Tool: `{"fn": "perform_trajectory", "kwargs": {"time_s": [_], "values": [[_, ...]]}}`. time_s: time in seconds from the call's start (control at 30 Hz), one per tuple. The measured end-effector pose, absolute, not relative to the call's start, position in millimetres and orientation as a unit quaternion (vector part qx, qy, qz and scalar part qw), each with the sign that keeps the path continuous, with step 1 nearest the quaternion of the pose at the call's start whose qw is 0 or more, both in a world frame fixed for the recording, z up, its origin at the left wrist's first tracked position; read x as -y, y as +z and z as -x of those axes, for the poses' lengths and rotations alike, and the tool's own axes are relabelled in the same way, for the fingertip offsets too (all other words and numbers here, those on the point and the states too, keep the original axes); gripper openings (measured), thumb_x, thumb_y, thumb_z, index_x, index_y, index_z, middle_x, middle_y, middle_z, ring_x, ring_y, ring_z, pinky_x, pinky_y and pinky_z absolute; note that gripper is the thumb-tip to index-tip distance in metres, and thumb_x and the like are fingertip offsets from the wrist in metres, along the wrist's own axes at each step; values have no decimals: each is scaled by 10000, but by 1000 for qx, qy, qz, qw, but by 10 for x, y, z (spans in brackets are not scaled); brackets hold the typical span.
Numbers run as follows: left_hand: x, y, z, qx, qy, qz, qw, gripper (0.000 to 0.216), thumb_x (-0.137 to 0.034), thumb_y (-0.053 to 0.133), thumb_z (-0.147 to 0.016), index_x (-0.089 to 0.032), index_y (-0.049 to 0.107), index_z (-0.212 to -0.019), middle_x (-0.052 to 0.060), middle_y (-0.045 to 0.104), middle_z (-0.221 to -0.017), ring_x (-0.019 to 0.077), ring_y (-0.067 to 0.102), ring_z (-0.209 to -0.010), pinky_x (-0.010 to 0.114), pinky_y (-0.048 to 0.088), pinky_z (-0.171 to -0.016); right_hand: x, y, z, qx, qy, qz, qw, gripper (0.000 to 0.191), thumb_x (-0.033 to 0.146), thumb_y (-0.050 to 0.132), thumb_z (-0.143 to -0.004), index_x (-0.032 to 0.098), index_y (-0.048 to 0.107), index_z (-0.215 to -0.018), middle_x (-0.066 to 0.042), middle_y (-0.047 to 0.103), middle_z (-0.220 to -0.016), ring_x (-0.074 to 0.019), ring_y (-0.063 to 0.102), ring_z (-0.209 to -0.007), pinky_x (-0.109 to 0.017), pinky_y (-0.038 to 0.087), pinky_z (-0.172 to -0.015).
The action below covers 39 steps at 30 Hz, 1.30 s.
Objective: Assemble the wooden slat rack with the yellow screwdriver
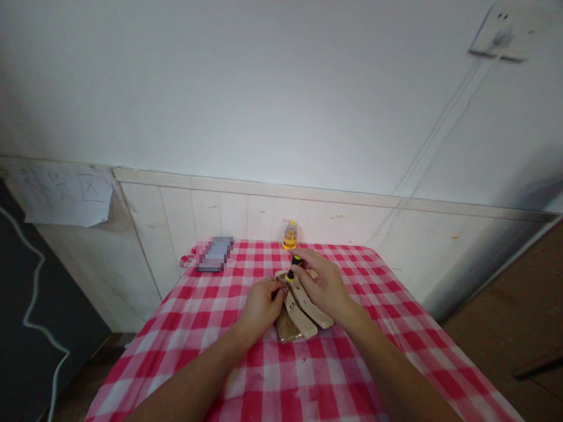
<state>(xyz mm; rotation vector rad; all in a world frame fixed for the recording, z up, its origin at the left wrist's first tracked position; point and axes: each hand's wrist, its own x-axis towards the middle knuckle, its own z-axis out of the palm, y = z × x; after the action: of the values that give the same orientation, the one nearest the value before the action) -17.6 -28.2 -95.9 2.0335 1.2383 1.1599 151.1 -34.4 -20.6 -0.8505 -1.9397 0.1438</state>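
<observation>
Between my hands lie two pale, curved wooden pieces (301,317) with small metal fittings, over a brown, shiny flat piece (287,329). My right hand (324,282) is closed around the black-and-yellow handle of a screwdriver (292,273), which points down at the far end of the wooden pieces. My left hand (263,303) pinches at the same spot, near the screwdriver's tip. Whatever is between its fingertips is too small to make out.
A yellow, clear-topped container (290,235) stands by the wall at the table's back edge. A phone-like device (215,254), partly blurred out, lies at the back left. A red-and-white checked cloth (264,381) covers the table. Cords hang from a wall socket (504,32).
</observation>
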Motion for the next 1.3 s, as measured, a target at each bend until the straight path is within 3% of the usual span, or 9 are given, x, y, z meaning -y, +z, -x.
{"fn": "perform_trajectory", "kwargs": {"time_s": [0.47, 0.8, 1.0, 1.3], "values": [[279, -970, 175, -461, 421, -745, 238, 275, -136, 544, -929, -172, 806, -856, 60, 744, -822, 188, 680, -763, 276, 478, -714, 333, -220, -1498, 782, 67, 369, 499, 232, 251, 704, -927, 262, 743, -1155, -62, 773, -1049, -218, 737, -913, -360, 610, -854], [274, -979, 167, -453, 429, -745, 235, 267, -112, 545, -916, -165, 802, -867, 65, 747, -822, 192, 686, -775, 283, 490, -731, 387, -155, -1486, 794, 57, 365, 482, 364, 169, 594, -930, 268, 716, -1258, -84, 739, -1255, -245, 689, -1183, -436, 553, -1046], [281, -967, 169, -452, 428, -746, 237, 275, -98, 539, -913, -178, 795, -852, 55, 741, -819, 181, 682, -776, 273, 484, -726, 364, -192, -1492, 790, 71, 372, 482, 383, 181, 587, -944, 277, 701, -1297, -80, 755, -1199, -226, 731, -1063, -400, 596, -954], [272, -968, 181, -457, 415, -749, 239, 278, -158, 532, -931, -173, 782, -811, 56, 726, -794, 191, 676, -762, 281, 468, -704, 333, -207, -1497, 769, 86, 394, 495, 292, 236, 682, -917, 246, 725, -1206, -76, 775, -1067, -220, 736, -945, -370, 596, -892]]}}
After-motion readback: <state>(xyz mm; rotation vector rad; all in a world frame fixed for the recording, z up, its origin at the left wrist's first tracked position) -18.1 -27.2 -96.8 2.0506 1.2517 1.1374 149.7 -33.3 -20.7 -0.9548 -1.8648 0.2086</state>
